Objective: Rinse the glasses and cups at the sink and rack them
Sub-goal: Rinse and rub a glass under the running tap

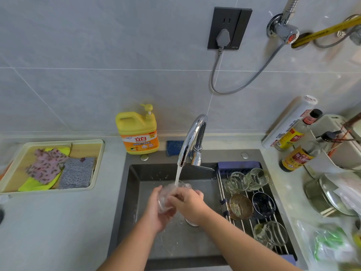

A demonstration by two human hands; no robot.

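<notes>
Over the dark sink (134, 184) I hold a clear glass (166, 196) under the water running from the chrome faucet (192, 137). My left hand (158, 210) cups the glass from below and the left. My right hand (188, 202) grips it from the right, fingers over its side. On the roll-up rack (252, 223) across the sink's right half lie two clear glasses (246, 180) at the far end, an amber bowl (239, 206) and a dark blue bowl (263, 205) in the middle, and two more clear glasses (270, 233) at the near end.
A yellow detergent bottle (138, 132) and a blue sponge (174, 147) stand behind the sink. A tray of folded cloths (52, 167) sits on the left counter. Sauce bottles (297, 151), a wrap roll (289, 124), lids and bags crowd the right counter.
</notes>
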